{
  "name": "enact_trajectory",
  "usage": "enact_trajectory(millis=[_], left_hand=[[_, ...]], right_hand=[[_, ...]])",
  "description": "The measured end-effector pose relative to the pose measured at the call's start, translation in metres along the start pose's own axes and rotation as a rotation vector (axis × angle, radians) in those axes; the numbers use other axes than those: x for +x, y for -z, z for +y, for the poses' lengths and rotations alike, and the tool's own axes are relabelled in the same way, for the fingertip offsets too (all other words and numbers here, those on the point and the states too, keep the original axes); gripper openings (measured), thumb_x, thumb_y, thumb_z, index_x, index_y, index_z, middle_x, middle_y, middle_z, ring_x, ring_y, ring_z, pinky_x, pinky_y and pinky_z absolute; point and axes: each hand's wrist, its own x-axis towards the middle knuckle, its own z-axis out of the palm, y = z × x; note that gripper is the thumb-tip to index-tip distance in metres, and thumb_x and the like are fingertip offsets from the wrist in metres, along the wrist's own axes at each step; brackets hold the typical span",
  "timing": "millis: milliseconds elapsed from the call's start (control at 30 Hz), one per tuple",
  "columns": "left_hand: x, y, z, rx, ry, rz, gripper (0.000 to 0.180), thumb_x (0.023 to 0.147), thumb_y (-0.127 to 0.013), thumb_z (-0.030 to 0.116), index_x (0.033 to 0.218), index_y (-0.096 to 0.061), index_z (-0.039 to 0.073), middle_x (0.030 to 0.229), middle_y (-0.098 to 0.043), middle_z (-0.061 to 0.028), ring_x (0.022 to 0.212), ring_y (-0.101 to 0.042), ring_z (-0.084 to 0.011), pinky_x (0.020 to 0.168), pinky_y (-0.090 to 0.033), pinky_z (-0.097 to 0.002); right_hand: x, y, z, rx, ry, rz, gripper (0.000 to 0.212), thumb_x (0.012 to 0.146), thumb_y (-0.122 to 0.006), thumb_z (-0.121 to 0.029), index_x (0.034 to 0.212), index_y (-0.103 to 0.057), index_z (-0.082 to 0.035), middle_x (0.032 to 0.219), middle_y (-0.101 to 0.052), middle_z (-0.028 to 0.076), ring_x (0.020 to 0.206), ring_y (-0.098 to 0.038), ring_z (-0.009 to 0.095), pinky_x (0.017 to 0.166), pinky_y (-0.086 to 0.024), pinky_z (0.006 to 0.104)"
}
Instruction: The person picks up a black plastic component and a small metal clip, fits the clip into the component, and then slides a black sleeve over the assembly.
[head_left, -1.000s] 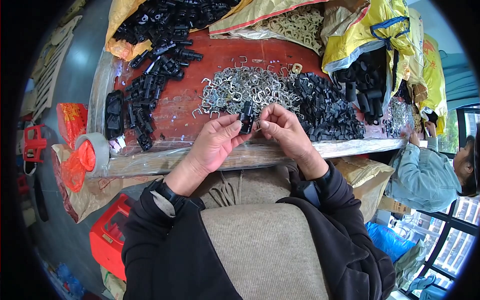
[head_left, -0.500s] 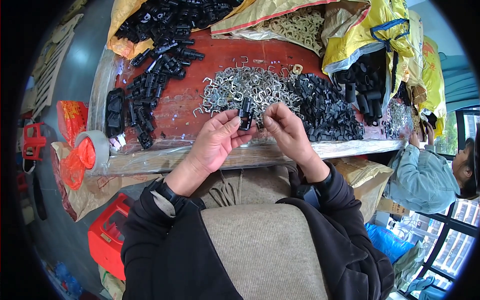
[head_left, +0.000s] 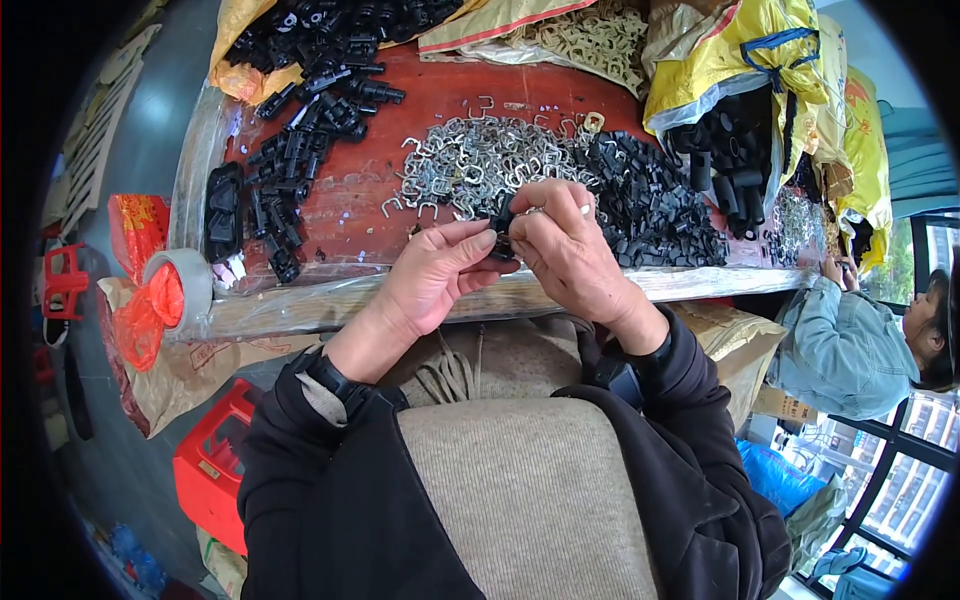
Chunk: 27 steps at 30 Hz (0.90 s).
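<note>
Between my hands, just over the table's near edge, is a small black plastic cylindrical part (head_left: 500, 230). My left hand (head_left: 425, 280) is closed on it, thumb and fingers pinching its near end. Against its far end, my right hand (head_left: 575, 255) is curled with its fingers pressed together; a small glint of metal shows there, but the fingers hide what they hold. Beyond my hands lies a heap of U-shaped metal clips (head_left: 465, 160). Right of it is a pile of small black plastic pieces (head_left: 650, 205).
Black cylindrical assemblies (head_left: 290, 165) spill down the table's left side, beside a black tray (head_left: 224, 212). A tape roll (head_left: 192, 290) sits at the left corner. A yellow sack (head_left: 700, 75) with black tubes (head_left: 740, 190) lies back right. A co-worker (head_left: 840, 340) is at far right.
My right hand has moved left and turned inward, so its fingers now meet the black plastic part. The part has tilted and is more hidden; my left hand still holds it.
</note>
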Motion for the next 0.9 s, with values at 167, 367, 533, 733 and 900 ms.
enact_trajectory(millis=[167, 367, 533, 733, 900], left_hand=[[-0.001, -0.003, 0.001, 0.051, 0.011, -0.015, 0.020, 0.079, -0.055, 0.014, 0.097, -0.055, 0.003, 0.089, -0.059, -0.0069, 0.078, -0.060, -0.0179, 0.064, -0.048, -0.0226], [-0.001, -0.005, 0.002, 0.077, 0.030, -0.010, 0.019, 0.079, -0.055, 0.013, 0.095, -0.056, 0.002, 0.089, -0.059, -0.0075, 0.078, -0.060, -0.0184, 0.063, -0.048, -0.0217], [0.001, 0.000, 0.005, 0.074, 0.041, -0.037, 0.019, 0.079, -0.054, 0.011, 0.095, -0.055, 0.000, 0.088, -0.059, -0.0089, 0.078, -0.060, -0.0192, 0.063, -0.049, -0.0216], [0.000, 0.001, 0.006, 0.053, 0.035, -0.089, 0.022, 0.079, -0.051, 0.009, 0.098, -0.053, -0.003, 0.088, -0.059, -0.0120, 0.079, -0.060, -0.0219, 0.066, -0.050, -0.0235], [0.000, 0.000, 0.006, 0.037, 0.004, -0.130, 0.024, 0.079, -0.050, 0.007, 0.100, -0.051, -0.005, 0.089, -0.058, -0.0138, 0.080, -0.059, -0.0229, 0.069, -0.050, -0.0246]], right_hand=[[0.000, 0.007, 0.002, 0.019, 0.064, -0.093, 0.016, 0.066, -0.058, -0.002, 0.078, -0.049, -0.007, 0.092, -0.044, 0.007, 0.084, -0.042, 0.024, 0.075, -0.032, 0.0335], [-0.001, 0.010, 0.003, 0.017, 0.061, -0.139, 0.020, 0.064, -0.061, -0.003, 0.081, -0.050, -0.007, 0.093, -0.044, 0.007, 0.085, -0.042, 0.024, 0.075, -0.033, 0.0318], [-0.003, 0.001, 0.010, 0.368, -0.165, -0.046, 0.022, 0.065, -0.064, -0.007, 0.081, -0.048, -0.007, 0.093, -0.044, 0.007, 0.086, -0.043, 0.020, 0.072, -0.035, 0.0297], [-0.008, -0.010, 0.020, 0.845, -0.511, -0.138, 0.028, 0.068, -0.067, -0.008, 0.084, -0.043, -0.006, 0.093, -0.044, 0.004, 0.082, -0.044, 0.010, 0.070, -0.039, 0.0234], [-0.011, -0.017, 0.023, 1.178, -0.679, -0.160, 0.033, 0.067, -0.068, -0.005, 0.088, -0.042, -0.007, 0.089, -0.044, 0.001, 0.078, -0.046, 0.008, 0.070, -0.040, 0.0204]])
